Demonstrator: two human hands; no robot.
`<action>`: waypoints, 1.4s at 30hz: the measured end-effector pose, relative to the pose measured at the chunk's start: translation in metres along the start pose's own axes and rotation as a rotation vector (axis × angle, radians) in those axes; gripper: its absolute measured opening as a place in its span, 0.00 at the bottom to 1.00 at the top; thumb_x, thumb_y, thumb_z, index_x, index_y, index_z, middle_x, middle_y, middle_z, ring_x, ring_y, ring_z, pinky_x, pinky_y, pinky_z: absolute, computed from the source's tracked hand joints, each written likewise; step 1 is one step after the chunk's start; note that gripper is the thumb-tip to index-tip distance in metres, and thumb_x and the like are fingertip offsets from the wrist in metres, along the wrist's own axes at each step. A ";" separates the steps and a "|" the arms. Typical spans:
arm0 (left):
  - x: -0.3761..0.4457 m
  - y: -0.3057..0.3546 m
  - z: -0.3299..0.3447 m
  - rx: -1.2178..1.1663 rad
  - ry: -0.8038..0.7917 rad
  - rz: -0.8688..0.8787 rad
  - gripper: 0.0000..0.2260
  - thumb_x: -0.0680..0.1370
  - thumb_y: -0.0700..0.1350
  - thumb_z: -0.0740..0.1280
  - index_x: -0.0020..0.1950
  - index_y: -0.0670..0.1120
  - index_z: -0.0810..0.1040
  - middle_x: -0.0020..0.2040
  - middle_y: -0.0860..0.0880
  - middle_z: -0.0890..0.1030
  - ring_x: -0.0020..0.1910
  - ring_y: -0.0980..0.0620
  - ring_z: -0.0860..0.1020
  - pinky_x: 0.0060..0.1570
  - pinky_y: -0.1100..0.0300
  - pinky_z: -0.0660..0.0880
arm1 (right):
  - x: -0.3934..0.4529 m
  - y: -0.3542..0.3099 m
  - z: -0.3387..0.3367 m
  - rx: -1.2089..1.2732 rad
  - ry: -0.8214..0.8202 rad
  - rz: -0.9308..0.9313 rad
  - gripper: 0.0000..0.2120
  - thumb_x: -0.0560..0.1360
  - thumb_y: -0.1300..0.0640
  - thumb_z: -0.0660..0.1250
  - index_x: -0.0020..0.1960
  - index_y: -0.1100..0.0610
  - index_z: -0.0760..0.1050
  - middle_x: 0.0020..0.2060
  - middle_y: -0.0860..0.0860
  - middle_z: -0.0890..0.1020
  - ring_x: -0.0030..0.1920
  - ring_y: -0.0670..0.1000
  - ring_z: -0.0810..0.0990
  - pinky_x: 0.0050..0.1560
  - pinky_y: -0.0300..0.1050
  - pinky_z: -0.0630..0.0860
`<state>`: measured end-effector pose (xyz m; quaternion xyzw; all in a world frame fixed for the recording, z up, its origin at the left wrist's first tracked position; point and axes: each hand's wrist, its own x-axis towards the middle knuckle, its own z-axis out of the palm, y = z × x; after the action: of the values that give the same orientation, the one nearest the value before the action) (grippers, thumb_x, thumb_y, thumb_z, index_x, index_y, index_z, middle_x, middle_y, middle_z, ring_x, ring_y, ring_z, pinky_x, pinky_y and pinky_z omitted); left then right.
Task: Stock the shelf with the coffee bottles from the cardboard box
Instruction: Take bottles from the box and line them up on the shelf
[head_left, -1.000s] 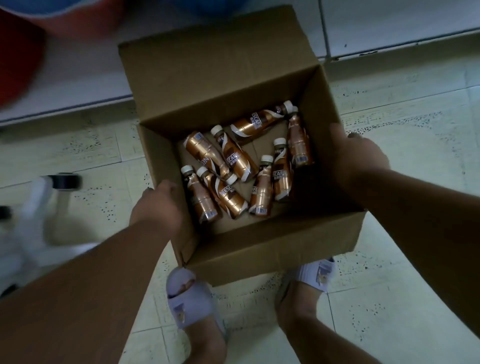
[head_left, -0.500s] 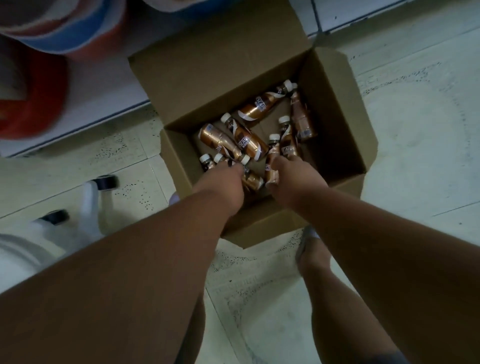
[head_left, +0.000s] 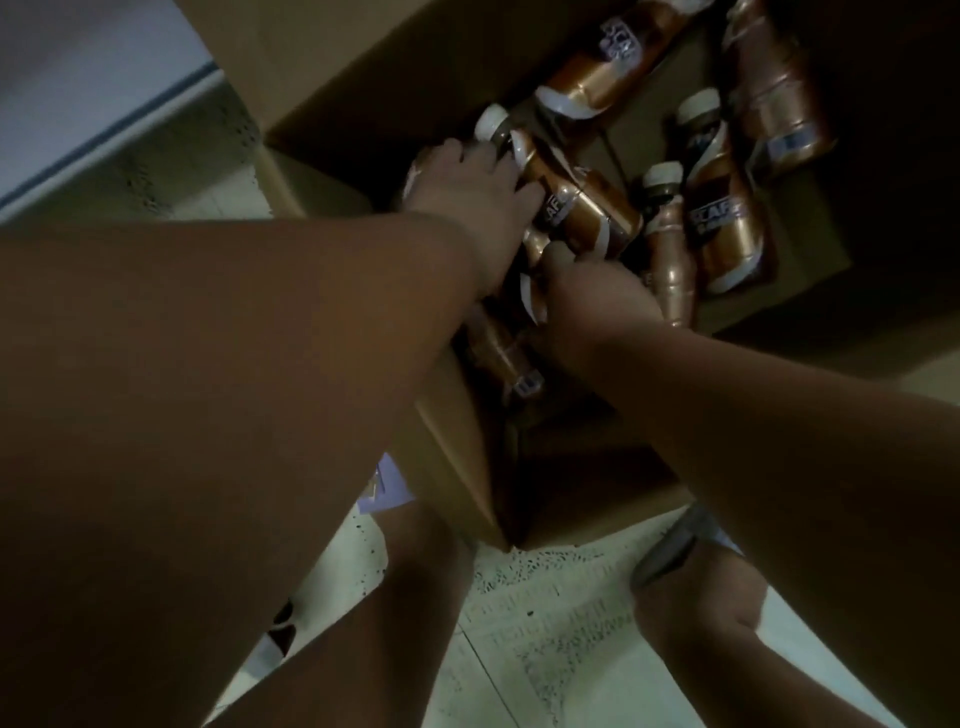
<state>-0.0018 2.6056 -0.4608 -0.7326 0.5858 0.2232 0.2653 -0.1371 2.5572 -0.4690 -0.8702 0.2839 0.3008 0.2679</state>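
Note:
The open cardboard box (head_left: 457, 457) stands on the floor and fills the upper part of the head view. Several copper-coloured coffee bottles with white caps lie loose inside it, among them one (head_left: 727, 223) at the right and one (head_left: 587, 205) in the middle. My left hand (head_left: 467, 208) is deep in the box, fingers curled over a bottle by the left wall and touching the middle one. My right hand (head_left: 597, 306) is just below it, closed around another bottle (head_left: 530, 296), which it mostly hides.
The white base of the shelf unit (head_left: 78, 78) runs along the upper left. Pale speckled floor tiles (head_left: 545, 597) lie below the box. My feet in light sandals (head_left: 680, 545) stand right against the box's near wall.
The camera has dropped much closer to the box. Both hands have gone from the box's near edge deeper in among the bottles and closed on them.

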 end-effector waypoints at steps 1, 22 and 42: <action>0.005 0.001 0.000 0.073 -0.029 -0.007 0.29 0.68 0.54 0.71 0.67 0.49 0.67 0.66 0.42 0.71 0.66 0.39 0.65 0.61 0.43 0.62 | 0.001 -0.002 0.003 0.012 0.000 0.004 0.29 0.71 0.50 0.68 0.69 0.53 0.61 0.52 0.55 0.77 0.50 0.58 0.76 0.47 0.53 0.74; -0.256 -0.098 -0.335 -1.829 -0.065 -0.209 0.26 0.61 0.38 0.75 0.57 0.52 0.78 0.51 0.50 0.84 0.52 0.47 0.81 0.58 0.45 0.73 | -0.258 -0.064 -0.380 1.222 -0.057 0.049 0.20 0.68 0.56 0.69 0.59 0.46 0.75 0.51 0.54 0.83 0.49 0.57 0.84 0.46 0.57 0.81; -0.360 -0.113 -0.445 -1.760 0.392 -0.425 0.28 0.69 0.68 0.64 0.65 0.58 0.72 0.59 0.53 0.80 0.57 0.48 0.79 0.59 0.42 0.73 | -0.327 -0.155 -0.457 1.362 0.360 -0.118 0.10 0.74 0.38 0.62 0.47 0.42 0.77 0.41 0.42 0.85 0.41 0.42 0.84 0.36 0.39 0.79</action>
<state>0.0389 2.6024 0.1215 -0.7869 0.0929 0.4065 -0.4550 -0.0809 2.4828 0.1071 -0.5592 0.4010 -0.1075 0.7176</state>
